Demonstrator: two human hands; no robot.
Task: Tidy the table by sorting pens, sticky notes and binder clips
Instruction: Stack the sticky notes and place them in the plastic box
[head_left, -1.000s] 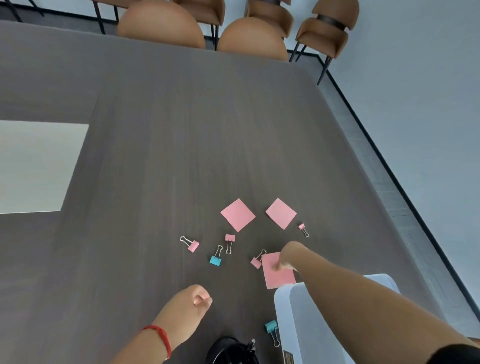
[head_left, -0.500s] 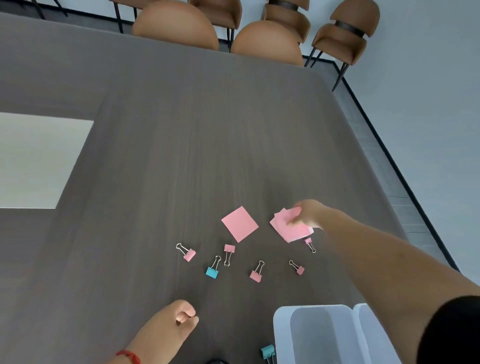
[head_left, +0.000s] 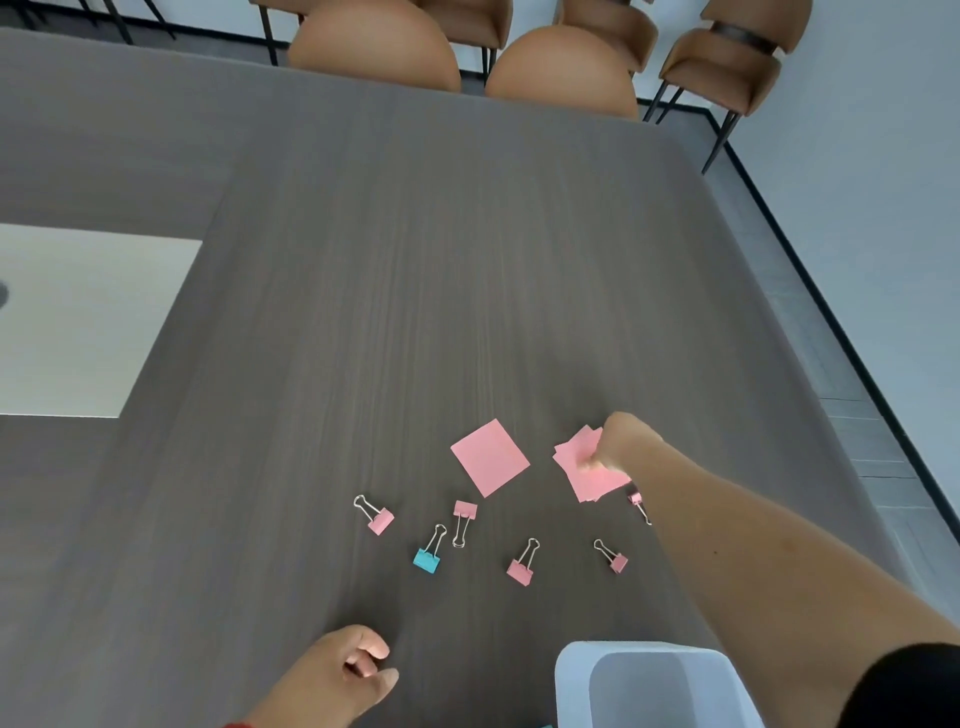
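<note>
Right hand (head_left: 621, 441) pinched on two overlapping pink sticky notes (head_left: 587, 470), stacked to gather like with like. Third note (head_left: 489, 457) flat on desk (head_left: 415, 260) just beside. Left hand (head_left: 343, 670) loosely curled, empty, near edge. Binder clips (head_left: 521, 564) scattered nearer; white bin (head_left: 571, 675) likely for sorting.

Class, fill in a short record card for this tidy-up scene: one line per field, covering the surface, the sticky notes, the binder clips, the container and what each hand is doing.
Surface: dark wood-grain table
Right hand: gripping a small stack of pink sticky notes
Left hand: loosely curled, holding nothing, near the table's close edge
Loose sticky note: pink, flat on the table, left of the held stack
Pink binder clips: five, one partly hidden by the right forearm
Blue binder clip: one, among the pink ones
Container: white bin, bottom right; contents not visible
Pens: none in view
</note>
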